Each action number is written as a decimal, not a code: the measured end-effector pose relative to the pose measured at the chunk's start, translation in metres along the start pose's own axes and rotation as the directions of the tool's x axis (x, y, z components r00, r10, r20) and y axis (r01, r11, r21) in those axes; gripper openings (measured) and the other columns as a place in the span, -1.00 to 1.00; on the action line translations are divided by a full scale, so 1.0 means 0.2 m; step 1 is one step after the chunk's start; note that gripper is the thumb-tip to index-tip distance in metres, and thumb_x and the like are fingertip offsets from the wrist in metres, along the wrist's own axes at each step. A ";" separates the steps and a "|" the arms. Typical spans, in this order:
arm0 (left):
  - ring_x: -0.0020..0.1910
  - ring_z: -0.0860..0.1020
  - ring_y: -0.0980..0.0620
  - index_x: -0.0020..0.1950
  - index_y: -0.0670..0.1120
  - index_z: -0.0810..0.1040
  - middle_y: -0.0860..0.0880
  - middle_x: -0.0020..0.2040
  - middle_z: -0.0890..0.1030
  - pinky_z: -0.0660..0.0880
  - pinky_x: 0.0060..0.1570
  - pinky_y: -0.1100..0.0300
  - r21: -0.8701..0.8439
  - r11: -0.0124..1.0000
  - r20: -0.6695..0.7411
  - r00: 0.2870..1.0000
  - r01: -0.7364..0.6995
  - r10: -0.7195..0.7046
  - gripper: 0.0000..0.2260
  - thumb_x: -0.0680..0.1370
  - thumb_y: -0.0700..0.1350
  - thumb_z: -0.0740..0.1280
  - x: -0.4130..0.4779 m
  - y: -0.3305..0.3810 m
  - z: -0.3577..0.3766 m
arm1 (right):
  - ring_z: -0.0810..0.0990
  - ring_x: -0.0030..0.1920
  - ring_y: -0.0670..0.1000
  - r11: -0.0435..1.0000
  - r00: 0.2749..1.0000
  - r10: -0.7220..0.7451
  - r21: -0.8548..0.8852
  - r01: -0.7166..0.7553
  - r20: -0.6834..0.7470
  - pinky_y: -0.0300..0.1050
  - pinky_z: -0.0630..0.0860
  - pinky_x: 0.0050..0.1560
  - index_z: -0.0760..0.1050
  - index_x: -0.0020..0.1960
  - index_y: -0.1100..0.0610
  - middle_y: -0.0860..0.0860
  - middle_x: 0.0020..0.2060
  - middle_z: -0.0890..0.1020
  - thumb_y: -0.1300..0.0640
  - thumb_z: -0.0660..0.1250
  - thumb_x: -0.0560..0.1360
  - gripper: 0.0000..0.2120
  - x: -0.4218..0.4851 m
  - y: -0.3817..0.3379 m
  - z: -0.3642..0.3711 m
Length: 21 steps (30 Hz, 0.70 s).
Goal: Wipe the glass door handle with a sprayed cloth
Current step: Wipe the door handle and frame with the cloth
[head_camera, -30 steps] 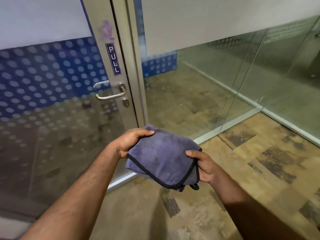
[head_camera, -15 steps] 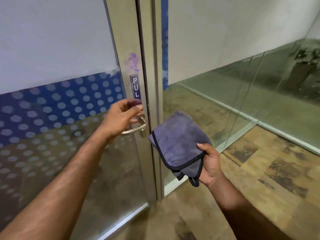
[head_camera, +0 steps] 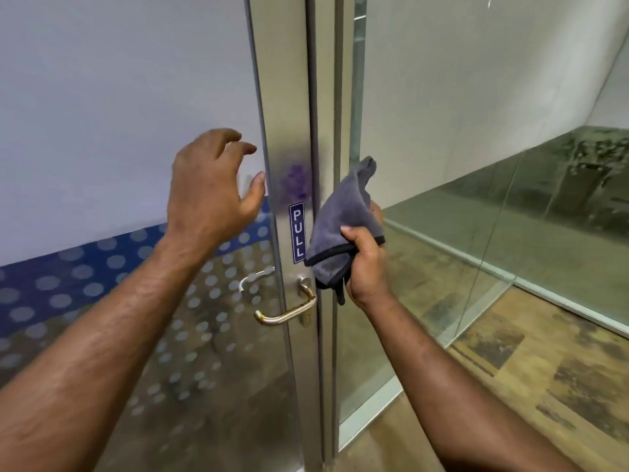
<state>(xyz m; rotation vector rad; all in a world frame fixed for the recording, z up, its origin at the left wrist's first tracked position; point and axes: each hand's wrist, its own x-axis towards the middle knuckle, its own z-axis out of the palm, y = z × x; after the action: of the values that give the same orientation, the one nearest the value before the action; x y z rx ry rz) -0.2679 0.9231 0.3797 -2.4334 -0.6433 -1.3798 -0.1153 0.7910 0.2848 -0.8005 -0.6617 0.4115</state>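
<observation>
Wiping not yet begun: right hand [head_camera: 366,264] grips the bunched grey cloth [head_camera: 343,221] just right of the PULL sign [head_camera: 297,232]; left hand [head_camera: 212,189], fingers spread and empty, hovers above the untouched door handle [head_camera: 287,310].

glass partitions [head_camera: 493,216] | frosted film [head_camera: 119,97] | mottled brown floor [head_camera: 544,386]
</observation>
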 end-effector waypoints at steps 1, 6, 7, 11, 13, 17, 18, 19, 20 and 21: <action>0.30 0.47 -0.13 0.26 -0.13 0.57 -0.15 0.29 0.53 0.39 0.26 -0.10 0.033 0.999 -0.015 1.000 -0.009 0.010 -0.61 0.53 0.06 0.30 0.03 -0.03 -0.01 | 0.54 -0.01 0.05 0.996 0.997 -0.075 -0.050 0.076 0.028 0.01 0.48 0.06 0.45 0.16 0.14 0.07 -0.05 0.58 0.23 0.27 0.34 -0.62 0.05 0.00 0.04; 0.57 0.16 -0.18 0.38 -0.14 0.48 -0.19 0.53 0.31 0.10 0.50 -0.15 0.182 0.983 -0.004 1.000 -0.021 0.023 -0.55 0.55 0.04 0.29 0.10 -0.15 -0.01 | 0.12 0.58 0.11 0.809 0.928 -0.288 -0.458 0.368 0.236 0.36 0.07 0.52 0.22 0.54 -0.07 0.10 0.56 0.23 0.14 0.23 0.40 -0.29 0.27 0.07 0.18; 0.59 0.10 -0.17 0.41 -0.14 0.46 -0.18 0.56 0.26 0.05 0.52 -0.15 0.204 0.979 0.005 1.000 -0.029 0.029 -0.53 0.55 0.05 0.27 0.10 -0.16 0.00 | 0.01 0.61 0.07 0.736 0.912 -0.284 -0.542 0.404 0.294 0.36 -0.06 0.54 0.19 0.56 -0.08 0.09 0.60 0.12 0.14 0.23 0.41 -0.28 0.31 0.10 0.19; 0.61 0.00 -0.17 0.48 -0.14 0.39 -0.20 0.61 0.11 -0.05 0.56 -0.14 0.286 0.955 0.025 0.996 -0.084 0.080 -0.46 0.55 0.07 0.21 0.09 -0.21 0.03 | -0.19 0.61 0.10 0.509 0.867 -0.227 -0.705 0.494 0.444 0.36 -0.26 0.51 0.16 0.57 -0.11 0.05 0.62 -0.08 0.08 0.26 0.41 -0.27 0.36 0.18 0.23; 0.61 -0.03 -0.17 0.51 -0.13 0.35 -0.20 0.62 0.07 -0.08 0.56 -0.15 0.324 0.942 0.023 0.996 -0.090 0.087 -0.45 0.56 0.07 0.20 0.08 -0.23 0.05 | -0.24 0.60 0.12 0.430 0.848 -0.238 -0.731 0.529 0.474 0.39 -0.23 0.50 0.16 0.56 -0.12 0.06 0.62 -0.12 -0.01 0.28 0.44 -0.29 0.38 0.23 0.23; 0.61 -0.05 -0.18 0.58 -0.09 0.23 -0.19 0.63 0.02 -0.13 0.54 -0.22 0.405 0.906 0.044 0.992 -0.126 0.118 -0.40 0.57 0.10 0.18 0.09 -0.25 0.11 | -0.27 0.60 0.10 0.229 0.807 -0.246 -0.777 0.587 0.537 0.45 -0.15 0.48 0.21 0.55 -0.16 0.05 0.62 -0.15 -0.08 0.40 0.42 -0.26 0.39 0.32 0.22; 0.61 -0.06 -0.19 0.59 -0.08 0.19 -0.19 0.63 0.00 -0.15 0.53 -0.23 0.425 0.894 0.059 0.990 -0.140 0.127 -0.39 0.58 0.12 0.17 0.09 -0.25 0.12 | -0.25 0.60 0.10 0.193 0.795 -0.252 -0.777 0.600 0.551 0.44 -0.15 0.48 0.23 0.54 -0.15 0.07 0.62 -0.13 -0.10 0.41 0.42 -0.26 0.39 0.34 0.20; 0.61 -0.06 -0.19 0.61 -0.07 0.14 -0.19 0.63 -0.02 -0.16 0.52 -0.22 0.450 0.879 0.078 0.988 -0.156 0.135 -0.37 0.58 0.14 0.16 0.09 -0.25 0.14 | -0.24 0.60 0.11 0.170 0.785 -0.253 -0.773 0.611 0.565 0.43 -0.16 0.49 0.24 0.54 -0.14 0.08 0.62 -0.12 -0.13 0.40 0.41 -0.27 0.39 0.37 0.18; 0.61 -0.07 -0.20 0.62 -0.06 0.10 -0.19 0.63 -0.04 -0.16 0.52 -0.21 0.474 0.862 0.101 0.984 -0.178 0.148 -0.35 0.59 0.15 0.15 0.09 -0.26 0.15 | -0.23 0.60 0.12 0.158 0.777 -0.248 -0.768 0.621 0.578 0.42 -0.16 0.49 0.26 0.53 -0.12 0.10 0.62 -0.10 -0.15 0.38 0.41 -0.28 0.39 0.40 0.16; 0.61 -0.08 -0.20 0.62 -0.05 0.08 -0.18 0.63 -0.04 -0.15 0.53 -0.21 0.489 0.848 0.123 0.978 -0.207 0.167 -0.34 0.59 0.16 0.14 0.09 -0.26 0.17 | -0.21 0.61 0.13 0.151 0.773 -0.239 -0.764 0.628 0.588 0.43 -0.15 0.49 0.27 0.53 -0.11 0.12 0.62 -0.08 -0.18 0.36 0.41 -0.29 0.38 0.43 0.13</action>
<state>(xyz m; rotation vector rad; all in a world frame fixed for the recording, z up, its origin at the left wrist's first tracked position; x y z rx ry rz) -0.2614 0.9867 0.3781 -2.0676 -0.6616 -0.9043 -0.0860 0.9015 0.2616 -1.6357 -1.5065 -0.5614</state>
